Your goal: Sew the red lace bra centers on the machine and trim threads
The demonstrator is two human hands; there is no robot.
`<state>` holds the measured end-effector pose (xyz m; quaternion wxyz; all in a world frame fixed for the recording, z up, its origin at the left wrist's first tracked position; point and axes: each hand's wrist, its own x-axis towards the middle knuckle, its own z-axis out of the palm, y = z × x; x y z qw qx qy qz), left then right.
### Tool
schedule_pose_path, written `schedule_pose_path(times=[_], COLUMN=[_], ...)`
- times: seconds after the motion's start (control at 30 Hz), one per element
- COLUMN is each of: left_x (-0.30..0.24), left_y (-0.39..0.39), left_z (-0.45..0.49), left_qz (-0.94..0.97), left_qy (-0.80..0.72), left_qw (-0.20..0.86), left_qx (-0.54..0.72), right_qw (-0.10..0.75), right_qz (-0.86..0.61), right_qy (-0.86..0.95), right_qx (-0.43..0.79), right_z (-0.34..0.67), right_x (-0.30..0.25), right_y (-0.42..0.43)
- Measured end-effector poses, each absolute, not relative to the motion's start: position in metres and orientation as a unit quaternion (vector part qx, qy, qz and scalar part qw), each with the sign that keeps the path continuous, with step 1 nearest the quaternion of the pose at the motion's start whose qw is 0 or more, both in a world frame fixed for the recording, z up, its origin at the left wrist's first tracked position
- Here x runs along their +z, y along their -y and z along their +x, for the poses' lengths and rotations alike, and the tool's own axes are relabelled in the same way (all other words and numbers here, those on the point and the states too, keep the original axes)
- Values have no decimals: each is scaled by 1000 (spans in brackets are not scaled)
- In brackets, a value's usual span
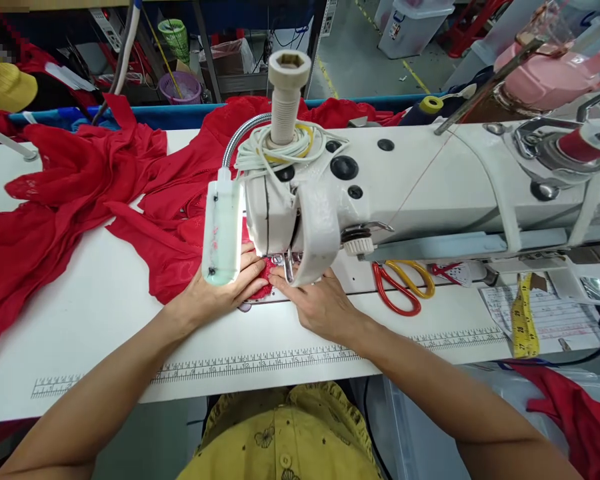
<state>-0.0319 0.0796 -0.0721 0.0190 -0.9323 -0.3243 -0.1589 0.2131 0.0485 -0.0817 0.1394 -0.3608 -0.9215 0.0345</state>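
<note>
Clock centred on presser foot (pixel 278 261): red fabric (pixel 167 267) spreads toward 10 o'clock, left hand (pixel 220 298) flat on it at 8, right hand (pixel 321 303) touching it at 4 (pinching or not, cannot tell); judged best to guide lightly, fingers clear of foot.

Bright, diffuse light with faint shadows across the table (pixel 105 310); small highlights on the glossy sewing machine (pixel 455 180). Left hand (pixel 230 280) and right hand (pixel 325 307) reasonably sharp. Wide-angle stretching enlarges the arms (pixel 445 380) near the front edge; pixelation beyond the far left corner.
</note>
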Motion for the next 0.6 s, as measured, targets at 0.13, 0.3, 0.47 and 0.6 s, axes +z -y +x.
schedule_pose_path(times=[0.13,0.3,0.47,0.6], left_x=[-71,-67,-70,-74], left_y=[-80,-83,-87,-91], left_z=[-31,-29,-32,-34], left_qz=[-926,-929,-922,-926], left_qy=[342,328,339,319], left_qw=[42,37,11,5], left_qx=[-152,-167,-186,-201], right_qw=[124,141,141,133], right_qz=[-367,-367,-368,-371], right_qy=[921,919,919,919], right_qx=[41,31,23,22], right_z=[213,214,212,211], right_x=[-83,-86,-85,-84], right_y=[-49,-49,-50,-49])
